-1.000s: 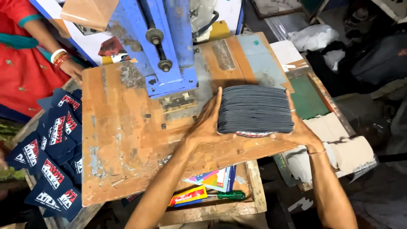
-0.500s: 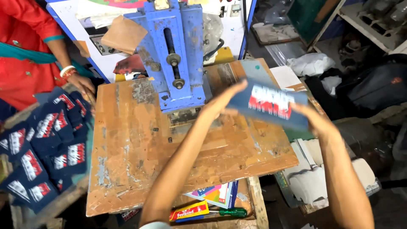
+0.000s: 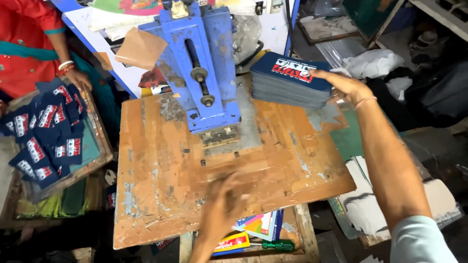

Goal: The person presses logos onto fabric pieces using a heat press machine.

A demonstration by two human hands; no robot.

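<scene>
Right-hand fingers: the right hand (image 3: 348, 86) lies palm down with its fingers spread over the top edge of a thick stack of dark blue printed cards with red and white lettering (image 3: 291, 79); whether the thumb grips underneath is hidden.
Stack position: at the far right corner of the worn orange wooden table (image 3: 161, 195), beside the blue metal press (image 3: 200, 73); whether it is lifted or resting cannot be told.
Left-hand fingers: the left hand (image 3: 222, 207) is blurred, open and empty, low over the near edge of the table.
Risk: held by one hand at one edge, the loose stack could fan out or spill off the table's side; I judge the top cards most likely to slide.
Tray: a shallow wooden-framed tray (image 3: 100, 141) at the left holds many of the same blue cards spread singly (image 3: 46, 131).
Other person: a hand with bangles (image 3: 75, 78), red sleeve, rests at the tray's far edge.
Shelf below the table: a colourful booklet stack (image 3: 258, 225) and a green-handled screwdriver (image 3: 275, 245).
</scene>
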